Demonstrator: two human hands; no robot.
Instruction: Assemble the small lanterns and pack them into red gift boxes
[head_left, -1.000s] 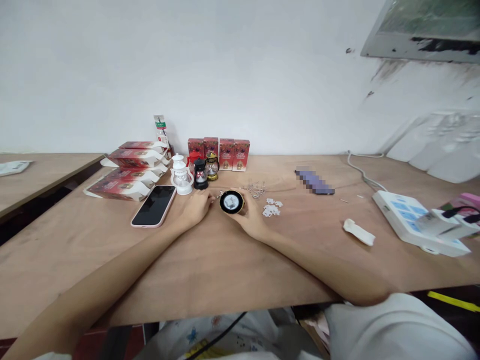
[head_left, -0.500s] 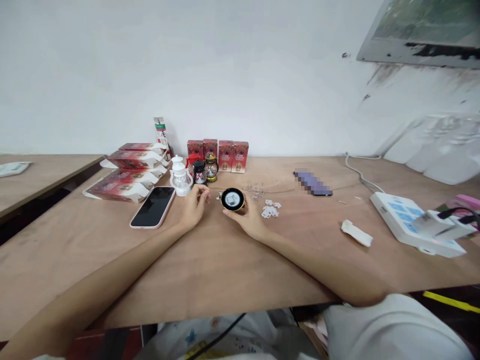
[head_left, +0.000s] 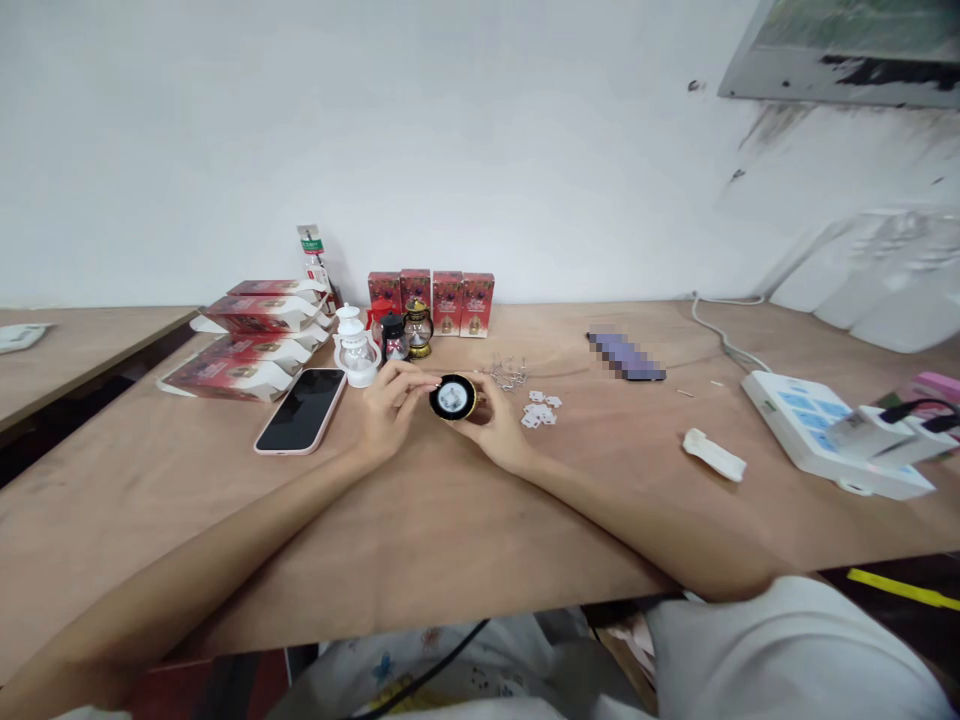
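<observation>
A small round disc (head_left: 453,397), black with a gold rim and a pale centre, sat between both hands just above the bare plywood table (head_left: 420,530), near its middle. The right hand (head_left: 499,425) cupped it from the right and behind, fingers closed around its edge, while the left hand (head_left: 391,405) met it from the left, fingertips curled and pinched at its rim (whether they held some tiny part there was too small to tell). Just to the left lay a phone (head_left: 301,410), flat and glossy black in a pale pink case. Behind the hands stood three little lanterns, a white one (head_left: 354,348), a black one (head_left: 393,337) and a gold one (head_left: 418,330), with a row of upright red boxes (head_left: 431,299) against the white wall and flattened red-and-white cartons (head_left: 251,345) stacked further left. To the right of the disc, close by, lay thin wire hooks (head_left: 510,374) and small white tabs (head_left: 540,411); well apart to the right rested a crumpled white scrap (head_left: 714,455) and a white power strip (head_left: 821,432).
</observation>
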